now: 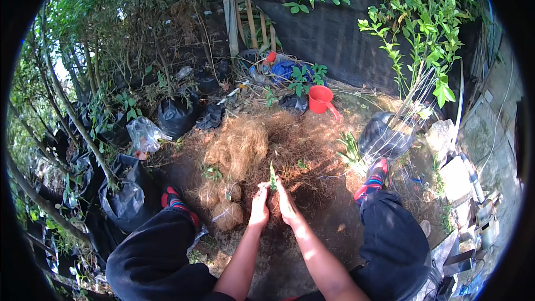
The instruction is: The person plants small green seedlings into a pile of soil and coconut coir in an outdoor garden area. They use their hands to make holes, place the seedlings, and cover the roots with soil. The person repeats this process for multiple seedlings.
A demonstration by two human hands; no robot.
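Note:
My left hand (260,207) and my right hand (287,205) are cupped on either side of a small green plant cutting (273,177), which stands upright between the fingers. Brown fibre and loose material lie under and around both hands. Beyond them is a heap of pale coconut-like fibre (238,146). Several round fibre-wrapped balls (228,216) sit left of my left hand, one with a light string round it. Long green leaf cuttings (352,152) lie to the right, beside a plant in a black bag. What the palms hold at the cutting's base is hidden.
A red plastic dipper (321,99) stands on the ground farther off. Black plant bags (129,194) line the left side. At the right stand a potted shrub in a black bag (382,136) and a pale stone (441,133). Black netting (317,37) closes the back.

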